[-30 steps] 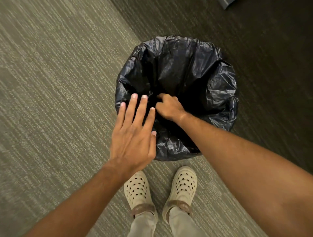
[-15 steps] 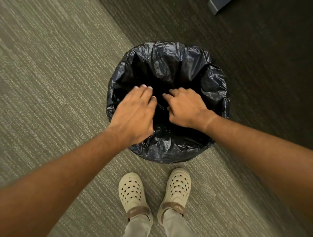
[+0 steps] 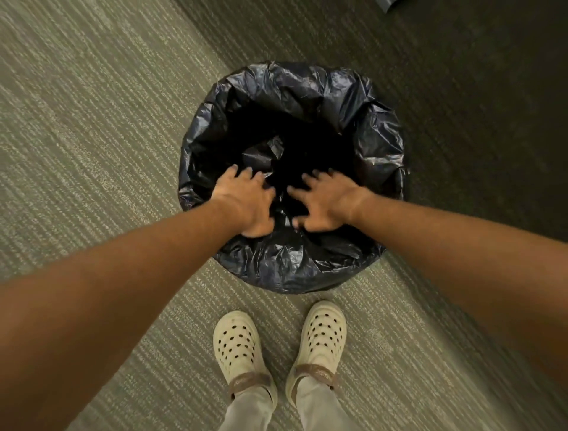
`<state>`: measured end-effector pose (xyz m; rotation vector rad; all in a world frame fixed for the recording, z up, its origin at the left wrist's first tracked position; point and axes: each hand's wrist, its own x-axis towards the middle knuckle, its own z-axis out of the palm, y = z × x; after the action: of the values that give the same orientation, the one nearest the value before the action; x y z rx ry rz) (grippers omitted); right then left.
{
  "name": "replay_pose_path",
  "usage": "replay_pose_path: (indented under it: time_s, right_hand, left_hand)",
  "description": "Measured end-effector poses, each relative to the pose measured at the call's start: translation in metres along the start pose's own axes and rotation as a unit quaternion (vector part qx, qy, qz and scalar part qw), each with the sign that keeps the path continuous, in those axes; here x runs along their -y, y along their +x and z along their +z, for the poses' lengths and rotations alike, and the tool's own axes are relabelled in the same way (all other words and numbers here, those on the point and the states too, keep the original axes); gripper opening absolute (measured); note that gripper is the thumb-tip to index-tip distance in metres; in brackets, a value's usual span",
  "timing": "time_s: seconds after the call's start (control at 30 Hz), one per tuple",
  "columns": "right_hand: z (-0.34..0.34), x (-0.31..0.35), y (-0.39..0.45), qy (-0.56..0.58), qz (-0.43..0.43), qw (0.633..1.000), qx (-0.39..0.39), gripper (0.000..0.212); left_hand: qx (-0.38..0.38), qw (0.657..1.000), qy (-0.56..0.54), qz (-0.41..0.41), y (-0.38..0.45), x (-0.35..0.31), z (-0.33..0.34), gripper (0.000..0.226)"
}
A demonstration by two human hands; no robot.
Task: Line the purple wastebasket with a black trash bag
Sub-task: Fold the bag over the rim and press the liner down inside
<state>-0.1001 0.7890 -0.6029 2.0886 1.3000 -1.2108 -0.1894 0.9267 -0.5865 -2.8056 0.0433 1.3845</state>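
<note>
A black trash bag [image 3: 362, 123] is draped over the round wastebasket on the carpet, folded over the rim all the way round. The basket's purple wall is fully hidden by the plastic. Both hands are down inside the mouth at the near side. My left hand [image 3: 246, 203] lies palm down on the plastic with fingers spread. My right hand [image 3: 325, 203] does the same a little to the right, fingers apart. Neither hand pinches a fold that I can see. The bag's inside is dark and crumpled.
Grey-green striped carpet [image 3: 92, 138] lies to the left and a darker carpet strip [image 3: 476, 123] to the right. My two feet in cream perforated clogs [image 3: 239, 347] stand just in front of the basket. A grey object's corner [image 3: 388, 3] shows at the top right.
My left hand has come from above the rim down into the bag. Both hands have spread flat on the plastic inside, and the right hand has uncurled.
</note>
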Motion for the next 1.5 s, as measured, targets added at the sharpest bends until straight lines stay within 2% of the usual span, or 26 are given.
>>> replay_pose_path:
  time_s: [0.07, 0.13, 0.17, 0.23, 0.3, 0.33, 0.4, 0.5, 0.57, 0.63, 0.77, 0.83, 0.9, 0.97, 1.07, 1.17, 1.23, 1.33, 1.4, 1.43, 1.5]
  right_hand:
    - [0.017, -0.003, -0.006, -0.118, 0.010, 0.988, 0.099, 0.081]
    - [0.021, -0.007, -0.008, -0.150, 0.037, 0.979, 0.136, 0.082]
    - [0.019, -0.007, -0.007, -0.153, 0.042, 0.980, 0.122, 0.081]
    - [0.012, 0.000, 0.000, -0.142, 0.025, 0.989, 0.034, 0.073]
    - [0.006, 0.007, 0.014, -0.118, -0.004, 0.991, -0.062, 0.067]
    - [0.005, 0.009, 0.021, -0.108, -0.014, 0.991, -0.073, 0.068]
    - [0.008, 0.008, 0.037, -0.108, -0.009, 0.994, -0.028, 0.070]
    - [0.021, 0.003, 0.054, -0.162, 0.036, 0.984, 0.059, 0.076]
    - [0.028, -0.005, 0.056, -0.184, 0.057, 0.977, 0.089, 0.083]
    - [0.031, -0.010, 0.055, -0.185, 0.065, 0.977, 0.089, 0.085]
    - [0.032, 0.000, 0.052, -0.188, 0.011, 0.982, 0.031, 0.074]
    - [0.035, 0.003, 0.050, -0.203, 0.006, 0.977, 0.070, 0.075]
    - [0.037, 0.001, 0.046, -0.209, 0.033, 0.971, 0.113, 0.070]
    - [0.035, -0.003, 0.042, -0.185, 0.041, 0.975, 0.120, 0.065]
    - [0.017, -0.002, 0.036, -0.046, 0.023, 0.996, 0.067, 0.066]
    - [0.003, 0.009, 0.019, 0.124, 0.000, 0.992, 0.024, 0.063]
    - [0.005, 0.021, -0.005, 0.134, -0.009, 0.991, -0.004, 0.065]
    - [0.017, 0.041, -0.049, 0.070, -0.012, 0.995, -0.072, 0.066]
    - [0.012, 0.043, -0.070, 0.106, 0.007, 0.984, -0.146, 0.061]
    - [0.006, 0.039, -0.077, 0.138, 0.019, 0.968, -0.208, 0.055]
    - [-0.008, 0.026, -0.088, 0.182, 0.047, 0.917, -0.353, 0.043]
  left_hand:
    - [0.083, 0.992, 0.095, -0.028, -0.005, -0.001, 0.006, 0.071]
    - [0.122, 0.982, 0.137, -0.050, -0.008, -0.001, 0.007, 0.070]
    - [0.118, 0.981, 0.143, -0.051, -0.008, -0.002, 0.006, 0.069]
    - [0.053, 0.989, 0.131, -0.031, -0.002, -0.006, 0.002, 0.068]
    - [-0.020, 0.993, 0.114, 0.020, 0.010, -0.012, 0.002, 0.064]
    - [-0.026, 0.993, 0.103, 0.043, 0.017, -0.015, 0.003, 0.062]
    - [0.010, 0.994, 0.101, 0.041, 0.031, -0.020, 0.010, 0.061]
    - [0.096, 0.983, 0.152, -0.035, 0.040, -0.015, 0.022, 0.065]
    - [0.138, 0.969, 0.193, -0.065, 0.039, -0.009, 0.029, 0.066]
    - [0.132, 0.967, 0.206, -0.068, 0.038, -0.006, 0.030, 0.061]
    - [-0.004, 0.991, 0.130, 0.002, 0.042, -0.021, 0.021, 0.049]
    - [0.025, 0.992, 0.120, 0.024, 0.043, -0.027, 0.022, 0.050]
    - [0.105, 0.984, 0.142, -0.011, 0.038, -0.023, 0.023, 0.055]
    - [0.130, 0.978, 0.162, -0.026, 0.030, -0.015, 0.023, 0.062]
    - [0.074, 0.987, 0.141, 0.003, 0.020, -0.011, 0.014, 0.059]
    - [0.054, 0.996, 0.067, 0.002, 0.007, -0.016, 0.002, 0.059]
    - [0.049, 0.998, 0.039, -0.006, -0.008, -0.020, -0.001, 0.059]
    - [0.012, 0.999, 0.032, 0.004, -0.041, -0.022, -0.005, 0.062]
    - [-0.068, 0.998, -0.003, 0.017, -0.060, -0.019, -0.010, 0.054]
    - [-0.127, 0.991, -0.036, 0.019, -0.066, -0.015, -0.016, 0.049]
    - [-0.260, 0.957, -0.128, 0.012, -0.073, -0.003, -0.030, 0.040]
